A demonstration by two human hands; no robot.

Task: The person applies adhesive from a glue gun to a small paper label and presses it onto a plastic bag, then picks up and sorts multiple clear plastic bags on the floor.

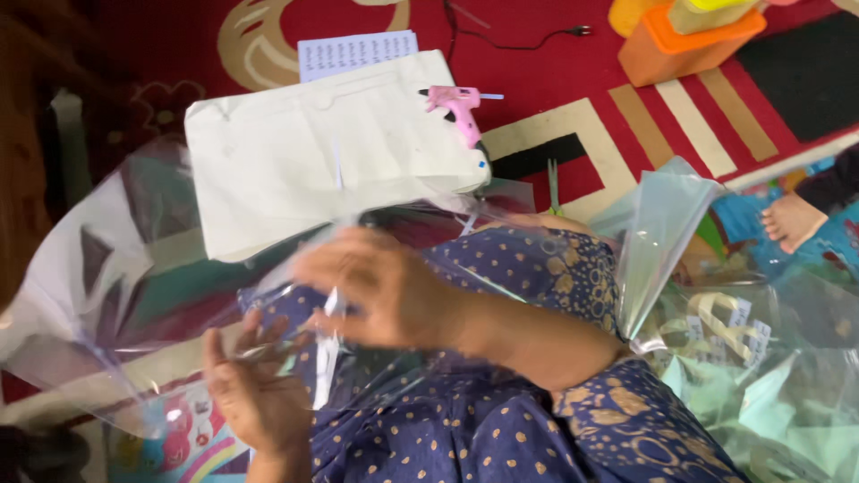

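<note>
place: a home, work done sitting on the floor
floor: red patterned carpet (555,63) with cream and black bands
signs of living: someone's bare foot (792,221) on a colourful mat, orange plastic box (684,40)
craft bits: pink glue gun (458,107), white board (313,152)

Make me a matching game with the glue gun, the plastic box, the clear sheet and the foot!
Things:
1. glue gun
2. plastic box
3. clear sheet
4. bare foot

Descriptions:
A. orange, top right on the red carpet
B. see-through, held by both hands
C. pink, lying on the white board
D. at the right edge, on a colourful mat

Pairs: 1-C, 2-A, 3-B, 4-D
</note>
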